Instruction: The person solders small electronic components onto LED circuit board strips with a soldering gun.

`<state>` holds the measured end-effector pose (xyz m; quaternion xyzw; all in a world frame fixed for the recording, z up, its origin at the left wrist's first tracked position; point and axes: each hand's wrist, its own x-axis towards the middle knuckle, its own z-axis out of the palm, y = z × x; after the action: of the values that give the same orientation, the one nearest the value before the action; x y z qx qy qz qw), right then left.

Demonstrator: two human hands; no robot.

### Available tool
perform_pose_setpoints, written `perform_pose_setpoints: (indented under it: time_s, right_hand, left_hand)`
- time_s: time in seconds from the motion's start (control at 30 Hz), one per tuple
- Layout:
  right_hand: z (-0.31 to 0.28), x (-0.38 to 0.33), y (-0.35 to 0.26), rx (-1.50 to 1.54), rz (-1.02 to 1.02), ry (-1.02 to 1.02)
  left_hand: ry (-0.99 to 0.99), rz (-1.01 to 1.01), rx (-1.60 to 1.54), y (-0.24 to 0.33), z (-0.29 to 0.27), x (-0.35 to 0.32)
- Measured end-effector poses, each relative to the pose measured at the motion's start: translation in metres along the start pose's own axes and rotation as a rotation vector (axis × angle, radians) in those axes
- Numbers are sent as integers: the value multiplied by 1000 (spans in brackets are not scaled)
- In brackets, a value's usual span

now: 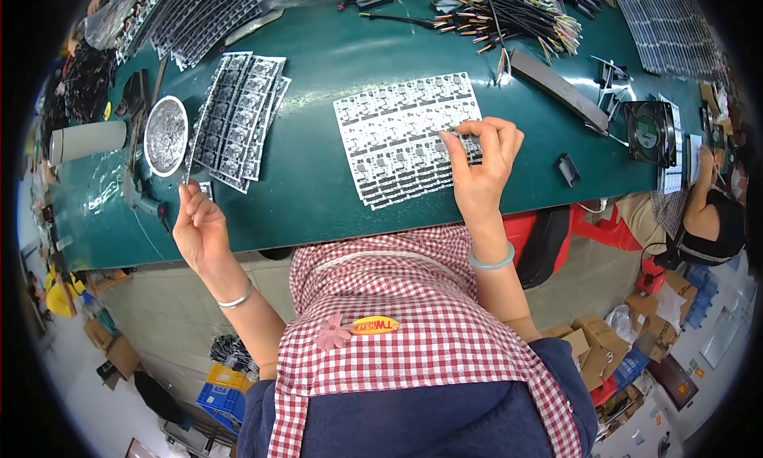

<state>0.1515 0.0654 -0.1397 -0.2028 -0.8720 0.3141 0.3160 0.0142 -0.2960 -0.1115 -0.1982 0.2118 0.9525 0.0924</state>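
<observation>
Over the right edge of a white-and-black printed circuit board panel (397,140), my right hand (485,168) has its thumb and forefinger brought together in a pinch. Anything between those fingertips is too small to make out. The panel lies flat on the green table. My left hand (200,227) is raised at the table's front edge with its fingers closed. A thin, speckled strip seems to rise from its fingertips, but I cannot tell what it is. Just beyond this hand lie overlapping circuit board panels (238,116) and a round white dish (166,136) with a grey, speckled inside.
Bundled black cables (509,21) lie at the far side, with more board panels (211,17) far left. A long grey bar (560,92), a black fan (650,134) and a small black part (567,170) are to the right. A white cylinder (89,142) lies left. Another person (710,227) sits far right.
</observation>
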Motion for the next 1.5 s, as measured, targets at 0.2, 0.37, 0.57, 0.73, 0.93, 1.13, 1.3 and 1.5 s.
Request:
perform_pose_setpoints:
  time_s: [0.2,0.37,0.57,0.73,0.93,1.13,1.3,1.5]
  right_hand:
    - [-3,3,-4,34,-29,8]
    - [-11,4,12,146,-82,-39]
    - [-18,3,18,334,-30,-82]
    - [-21,-1,22,462,200,-98]
    - [-16,-4,23,521,245,-67]
    - [-15,1,21,501,123,-11]
    - [-23,3,14,167,51,-84]
    - [-16,3,15,183,121,-86]
  left_hand:
    - [-111,79,370,-47,5,-31]
    - [-283,-209,750,-99,39,-46]
    - [-341,-455,872,-130,39,-31]
    - [-338,-463,917,-138,43,-33]
    - [-336,-406,1152,-138,51,-31]
    - [-339,-384,959,-118,44,-23]
    - [-196,-89,746,-68,25,-9]
    - [24,212,905,-38,10,4]
